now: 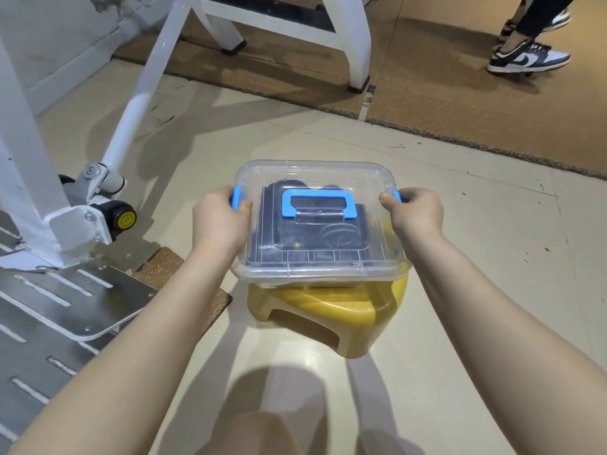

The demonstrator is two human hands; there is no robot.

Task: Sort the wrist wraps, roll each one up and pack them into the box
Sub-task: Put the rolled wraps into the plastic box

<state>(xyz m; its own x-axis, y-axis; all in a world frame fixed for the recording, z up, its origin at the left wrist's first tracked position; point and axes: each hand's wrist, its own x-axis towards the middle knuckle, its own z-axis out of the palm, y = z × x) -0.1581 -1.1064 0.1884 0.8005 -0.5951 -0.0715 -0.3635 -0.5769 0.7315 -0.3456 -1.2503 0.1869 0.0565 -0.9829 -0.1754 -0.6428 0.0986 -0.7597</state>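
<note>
Smooth tiles; hands [220, 215] [414, 211] hold clear lidded box [322, 261].

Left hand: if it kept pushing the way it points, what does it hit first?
The left hand already meets the blue latch on the clear box; straight on, probably the box's side wall.

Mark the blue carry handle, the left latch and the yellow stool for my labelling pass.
blue carry handle [319, 196]: head view, top bar.
left latch [236, 198]: head view, blue clip face.
yellow stool [328, 307]: head view, seat edge.
</note>
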